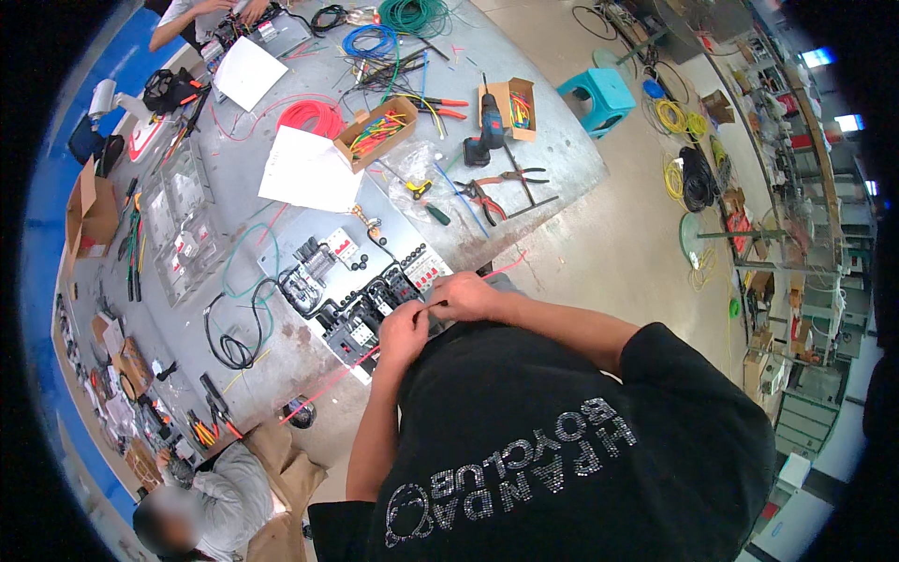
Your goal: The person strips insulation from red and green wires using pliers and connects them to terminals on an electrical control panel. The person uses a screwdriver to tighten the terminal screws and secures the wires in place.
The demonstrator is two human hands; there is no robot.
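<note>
My left hand (405, 334) and my right hand (465, 296) are close together, each closed with fingers pinching a thin pinkish-red wire (328, 382). One length of the wire trails to the lower left; another end sticks out past my right hand. Directly beyond my hands lies a pale metal mounting plate (398, 225) carrying black and grey electrical components (379, 302). A row of red-and-white switches (428, 278) sits beside my right hand. What is between my fingertips is too small to make out fully.
A cordless drill (488, 126), pliers (484, 199), a screwdriver (436, 214) and a box of coloured sleeves (379, 133) lie on the grey table. White paper (309, 171) overlaps the plate. One co-worker (225, 501) is at lower left, another at the far end. A turquoise stool (599, 100) stands beyond.
</note>
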